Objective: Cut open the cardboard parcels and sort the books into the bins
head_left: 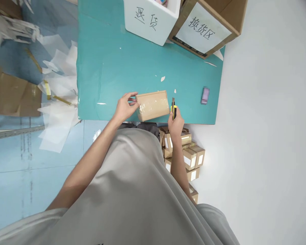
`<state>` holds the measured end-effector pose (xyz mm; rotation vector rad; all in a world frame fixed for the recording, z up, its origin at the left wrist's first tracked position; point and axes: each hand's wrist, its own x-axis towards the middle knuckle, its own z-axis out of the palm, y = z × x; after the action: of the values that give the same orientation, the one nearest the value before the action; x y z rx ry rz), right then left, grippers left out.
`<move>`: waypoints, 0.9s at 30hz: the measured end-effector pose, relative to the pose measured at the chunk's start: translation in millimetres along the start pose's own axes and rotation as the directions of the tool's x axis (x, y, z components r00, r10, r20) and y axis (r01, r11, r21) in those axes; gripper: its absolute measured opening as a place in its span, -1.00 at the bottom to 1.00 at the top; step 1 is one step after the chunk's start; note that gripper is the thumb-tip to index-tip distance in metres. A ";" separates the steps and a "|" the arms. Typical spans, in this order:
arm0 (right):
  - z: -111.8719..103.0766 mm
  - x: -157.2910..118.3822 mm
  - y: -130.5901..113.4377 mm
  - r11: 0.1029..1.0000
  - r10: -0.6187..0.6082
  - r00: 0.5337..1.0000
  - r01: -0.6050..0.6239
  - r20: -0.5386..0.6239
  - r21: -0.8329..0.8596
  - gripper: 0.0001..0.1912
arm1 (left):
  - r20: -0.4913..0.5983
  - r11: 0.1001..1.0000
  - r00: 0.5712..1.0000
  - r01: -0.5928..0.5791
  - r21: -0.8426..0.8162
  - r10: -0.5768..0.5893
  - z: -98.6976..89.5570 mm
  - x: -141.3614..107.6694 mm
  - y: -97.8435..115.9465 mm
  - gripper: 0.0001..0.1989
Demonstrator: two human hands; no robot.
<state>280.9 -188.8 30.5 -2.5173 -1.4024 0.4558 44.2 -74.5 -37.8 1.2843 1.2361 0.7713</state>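
Observation:
A small brown cardboard box (154, 105) with shiny clear tape lies near the front edge of the green table (112, 75). My left hand (126, 106) grips the box at its left end, thumb on the near side and fingers at the far corner. Just right of the box, my right hand (175, 122) is closed around a yellow and black utility knife (173, 110), its blade pointing away from me. The blade does not touch the box.
At the table's back stand a white bin (151, 20) and an open cardboard carton (205, 30), both with handwritten labels. A purple object (205, 95) lies at the right. Paper scraps litter the left floor; stacked boxes (190, 158) stand below the table's front edge.

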 end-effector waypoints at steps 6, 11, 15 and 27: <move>24.3 -20.8 -3.3 0.999 0.017 0.999 -0.016 -0.037 0.033 -0.35 | 0.159 0.997 0.987 -0.002 -0.076 0.014 -11.3 11.6 -7.5 -0.33; 28.9 -29.7 -3.4 0.998 0.027 0.998 -0.024 -0.057 0.062 -0.38 | 0.172 0.999 0.984 -0.043 -0.003 0.043 -13.7 15.9 -9.5 -0.31; 24.3 -32.2 0.2 0.997 0.030 0.999 -0.031 0.014 0.069 -0.42 | 0.129 0.923 0.966 -0.252 0.293 0.223 4.4 12.6 8.4 -0.36; -3.4 -37.2 -32.8 0.973 0.141 0.970 -0.098 0.200 -0.210 -0.41 | 0.421 0.635 0.819 -0.571 0.521 0.391 52.1 1.2 22.4 -0.43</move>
<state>238.0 -203.7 50.7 -2.7970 -1.4382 0.6570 98.6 -83.3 -24.3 2.2787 0.9400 0.5193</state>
